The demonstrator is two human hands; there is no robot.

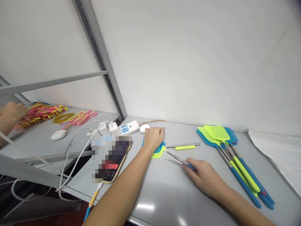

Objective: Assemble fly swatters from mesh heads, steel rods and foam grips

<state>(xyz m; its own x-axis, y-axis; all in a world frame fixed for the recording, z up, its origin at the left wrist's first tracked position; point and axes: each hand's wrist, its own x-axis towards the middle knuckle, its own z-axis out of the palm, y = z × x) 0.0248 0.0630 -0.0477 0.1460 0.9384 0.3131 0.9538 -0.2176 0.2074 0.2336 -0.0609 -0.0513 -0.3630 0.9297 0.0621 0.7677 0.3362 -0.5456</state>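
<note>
My left hand (154, 137) is curled over a small stack of fly swatter heads. A blue swatter head (162, 146) shows partly under its fingers, and a yellow-green head (159, 153) lies beneath; the fingertips are hidden. In my right hand (199, 172) is a metal rod (177, 158) with a blue grip (192, 167), its bare end pointing left toward the heads. Just behind the rod lie another metal rod (183, 145) and a yellow-green grip (185, 147) on the grey table (169, 191).
Several blue and yellow-green fly swatters (231, 157) lie piled at right, near white plastic sheeting (277, 157). Left are a phone (117, 160), white cables, a power strip (128, 128) and a metal frame (103, 62). Another person's hand (14, 113) touches pink-and-yellow strips (44, 113).
</note>
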